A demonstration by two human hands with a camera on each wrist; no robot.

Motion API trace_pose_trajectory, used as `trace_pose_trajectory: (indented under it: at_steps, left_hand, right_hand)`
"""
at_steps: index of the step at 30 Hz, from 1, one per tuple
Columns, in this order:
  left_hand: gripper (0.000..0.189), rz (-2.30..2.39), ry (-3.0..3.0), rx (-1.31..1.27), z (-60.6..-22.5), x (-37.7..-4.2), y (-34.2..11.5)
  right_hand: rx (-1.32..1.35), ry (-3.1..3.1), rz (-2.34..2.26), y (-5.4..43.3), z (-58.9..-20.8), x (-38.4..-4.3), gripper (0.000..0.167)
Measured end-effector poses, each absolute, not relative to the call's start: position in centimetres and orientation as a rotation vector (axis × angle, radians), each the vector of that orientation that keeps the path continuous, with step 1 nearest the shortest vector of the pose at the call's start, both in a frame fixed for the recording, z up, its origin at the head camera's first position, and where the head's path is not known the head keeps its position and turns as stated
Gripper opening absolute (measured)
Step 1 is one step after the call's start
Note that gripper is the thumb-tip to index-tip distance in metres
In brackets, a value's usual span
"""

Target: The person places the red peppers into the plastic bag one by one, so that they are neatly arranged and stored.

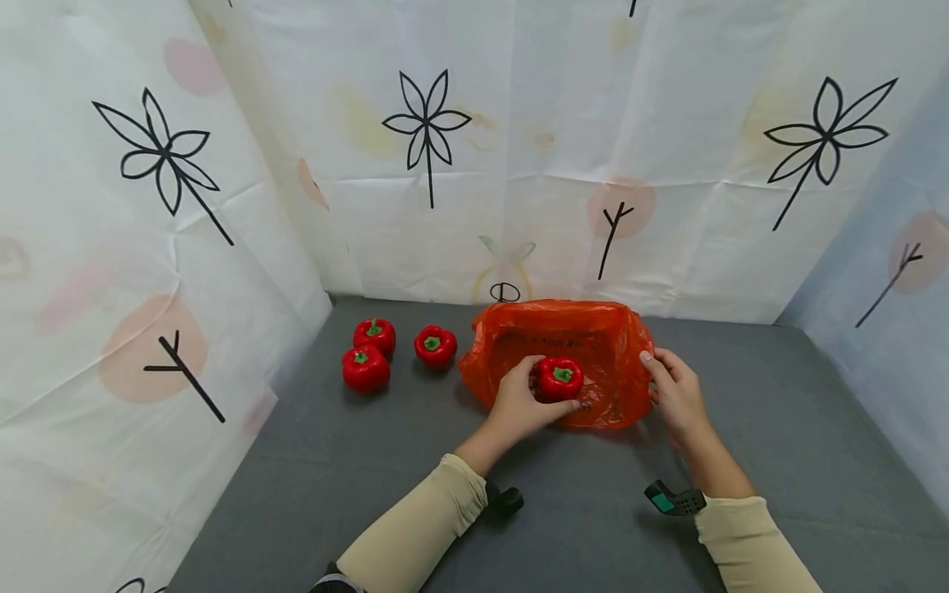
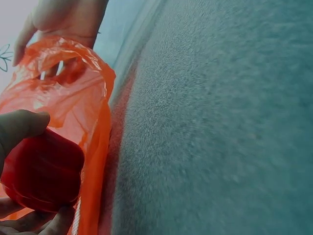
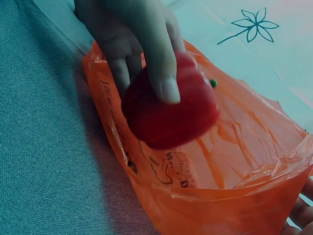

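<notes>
In the head view my left hand [image 1: 516, 402] grips a red bell pepper [image 1: 560, 378] by its sides, thumb in front, green stem facing up. The pepper is at the mouth of an orange plastic bag [image 1: 617, 333], which lies spread open on the table. At the bag's right edge, my right hand [image 1: 679, 401] pinches the rim between thumb and fingers. From the right wrist view, the held pepper [image 3: 171, 110] hangs over the bag's printed inner wall [image 3: 230, 132]. The left wrist view has the pepper [image 2: 44, 169] between thumb and fingertips.
To the left of the bag, three more red bell peppers stand on the grey table [image 1: 311, 494]: a back one [image 1: 375, 335], a front one [image 1: 366, 370] and a separate one [image 1: 435, 347]. A white patterned cloth [image 1: 519, 148] hangs behind the table.
</notes>
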State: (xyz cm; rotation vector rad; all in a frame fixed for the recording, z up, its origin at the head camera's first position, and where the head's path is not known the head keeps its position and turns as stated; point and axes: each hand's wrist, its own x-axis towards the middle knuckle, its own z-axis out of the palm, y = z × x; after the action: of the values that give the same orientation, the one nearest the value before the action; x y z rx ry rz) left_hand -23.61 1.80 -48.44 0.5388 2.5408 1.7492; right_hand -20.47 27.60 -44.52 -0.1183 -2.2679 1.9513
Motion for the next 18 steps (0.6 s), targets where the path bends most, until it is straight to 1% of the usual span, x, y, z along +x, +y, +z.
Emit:
trace_pose_trajectory:
  at_steps: [10, 18]
  left_hand:
    - [0.078, 1.714, 2.570, 0.459, -48.1, -25.0, 3.5]
    - [0.080, 1.699, 2.578, 0.377, -48.0, -25.8, 4.6]
  right_hand:
    - [-0.119, -2.299, 1.901, 27.5, -44.3, -20.4, 0.037]
    - [-0.131, -2.300, 1.895, 27.4, -44.5, -20.4, 0.037]
